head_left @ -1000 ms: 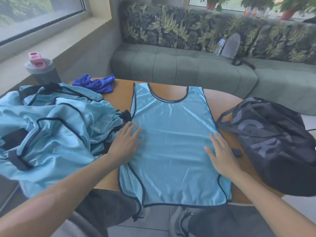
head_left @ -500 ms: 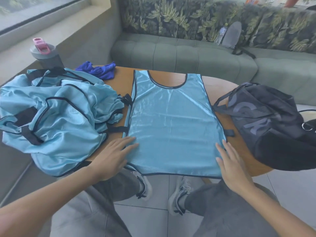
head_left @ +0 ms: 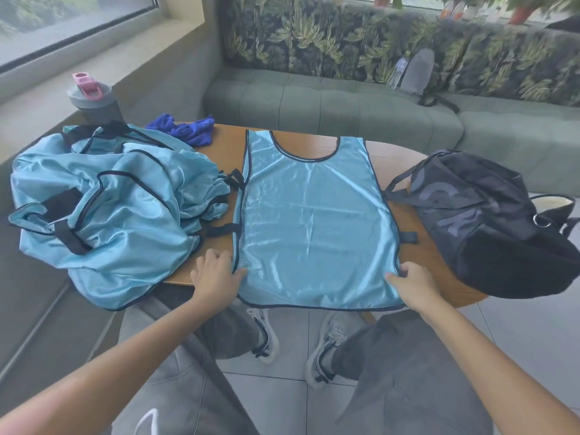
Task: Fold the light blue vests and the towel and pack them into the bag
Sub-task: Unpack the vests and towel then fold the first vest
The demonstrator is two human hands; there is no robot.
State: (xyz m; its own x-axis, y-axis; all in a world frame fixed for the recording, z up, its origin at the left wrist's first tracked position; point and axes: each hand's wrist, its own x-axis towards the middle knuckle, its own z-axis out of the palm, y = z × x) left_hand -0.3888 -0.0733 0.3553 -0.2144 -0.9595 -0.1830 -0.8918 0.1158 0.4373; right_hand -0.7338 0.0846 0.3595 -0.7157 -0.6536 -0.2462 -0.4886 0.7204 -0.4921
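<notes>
Two hands pinch the lower corners of a light blue vest (head_left: 314, 221) spread flat on a wooden bench (head_left: 395, 158), its hem hanging just over the near edge. The left hand (head_left: 215, 274) has its grip clamped on the vest's left side seam, thumb on top; the right hand (head_left: 414, 282) has its grip clamped on the right seam. Just left of the left hand lies a rumpled heap of more vests (head_left: 110, 208), spilling off the bench. Beyond that heap sit a dark blue towel (head_left: 188, 128) and a grey shaker bottle (head_left: 92, 102) with a pink lid. Right of the right hand, a black bag (head_left: 489, 221) rests on the bench end.
</notes>
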